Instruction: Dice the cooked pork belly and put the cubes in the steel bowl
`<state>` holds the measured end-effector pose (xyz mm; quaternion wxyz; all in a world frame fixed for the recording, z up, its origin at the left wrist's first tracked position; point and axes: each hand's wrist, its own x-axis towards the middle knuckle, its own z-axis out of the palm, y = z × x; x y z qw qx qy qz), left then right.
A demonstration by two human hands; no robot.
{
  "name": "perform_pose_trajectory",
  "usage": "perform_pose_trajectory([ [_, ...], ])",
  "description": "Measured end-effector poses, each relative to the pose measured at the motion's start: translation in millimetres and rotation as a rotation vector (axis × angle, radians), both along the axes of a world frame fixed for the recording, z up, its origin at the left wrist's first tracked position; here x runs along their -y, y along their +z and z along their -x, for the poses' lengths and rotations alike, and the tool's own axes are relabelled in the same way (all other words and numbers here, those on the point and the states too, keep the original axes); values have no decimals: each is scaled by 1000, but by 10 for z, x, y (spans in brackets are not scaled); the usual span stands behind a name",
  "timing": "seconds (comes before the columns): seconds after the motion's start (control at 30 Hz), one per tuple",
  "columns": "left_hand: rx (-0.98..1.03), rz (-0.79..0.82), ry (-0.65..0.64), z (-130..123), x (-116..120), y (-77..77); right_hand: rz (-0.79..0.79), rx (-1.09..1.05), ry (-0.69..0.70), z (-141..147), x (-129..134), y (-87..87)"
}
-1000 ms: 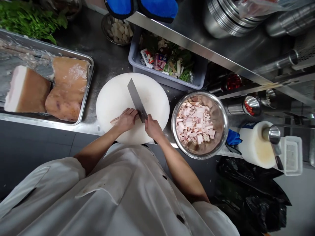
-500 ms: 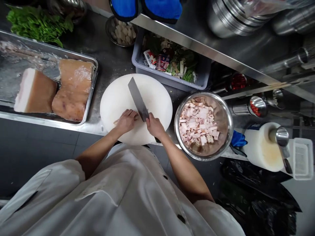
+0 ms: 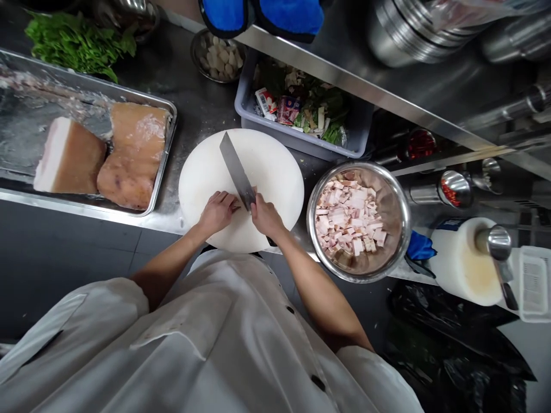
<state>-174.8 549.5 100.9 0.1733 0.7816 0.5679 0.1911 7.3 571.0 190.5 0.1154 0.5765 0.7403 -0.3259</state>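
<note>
My right hand (image 3: 266, 218) grips the handle of a cleaver (image 3: 236, 169), its broad blade slanting up and left over a round white cutting board (image 3: 202, 160). Just left of the blade, my left hand (image 3: 218, 213) lies with curled fingers over a pork piece, almost wholly hidden beneath them. A small bit of pork (image 3: 254, 189) shows at the blade's right side. Right of the board, a steel bowl (image 3: 394, 229) holds many diced pork pieces (image 3: 350, 212). Two large skin-on pork slabs, a thick block (image 3: 80, 158) and a flatter one (image 3: 133, 155), rest in the metal tray at left.
The metal tray (image 3: 157, 192) lies along the counter's left side, below leafy greens (image 3: 77, 46). Behind the board stand a bowl of pale peeled pieces (image 3: 221, 60) and a grey bin (image 3: 297, 135) of scraps. A shelf edge (image 3: 344, 77) overhangs; a white tub (image 3: 465, 269) stands right.
The cleaver and my right hand have shifted slightly left across the board, closer to my left hand. A pork bit now shows right of the blade. The whole view has moved a little.
</note>
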Motion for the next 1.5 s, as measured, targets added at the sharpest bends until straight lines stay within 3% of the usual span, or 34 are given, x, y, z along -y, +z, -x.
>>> perform_pose_trajectory([
  [0.17, -14, 8, 27, 31, 65, -29, 47, 48, 77, -79, 303, 274],
  [0.27, 5, 13, 21, 11, 69, -55, 82, 69, 62, 104, 316, 134],
  [0.37, 8, 13, 25, 19, 78, -55, 23, 29, 31, 247, 132, -105],
  [0.43, 8, 6, 36, 48, 101, -50, -7, -8, 37, 231, 20, -155],
  [0.53, -21, -19, 65, 104, 147, -63, -32, -18, 53, 94, 49, 11],
  [0.63, -52, -26, 76, 125, 178, -100, 4, 32, 91, 23, 268, 267],
  [0.7, -46, -20, 65, 113, 183, -117, 52, 65, 120, 75, 387, 326],
  [0.8, -31, -7, 55, 89, 176, -119, 60, 69, 104, 247, 382, 156],
  [0.9, -12, 9, 51, 111, 185, -109, -3, 17, 58, 355, 187, -111],
  [0.97, 1, 10, 59, 154, 215, -104, -28, -22, 51, 316, 57, -164],
  [1.07, -17, -13, 88, 222, 275, -114, -13, -23, 63, 154, 57, 13],
  [1.2, -27, -27, 100, 225, 307, -145, 62, 45, 119, 101, 349, 275],
  [1.3, 4, -23, 102, 188, 285, -150, 82, 61, 114, 258, 418, 141],
  [1.43, 45, -14, 98, 209, 295, -123, -4, -21, 107, 398, 155, -178],
  [1.5, 75, -30, 107, 254, 341, -112, -39, -45, 126, 340, 46, -161],
])
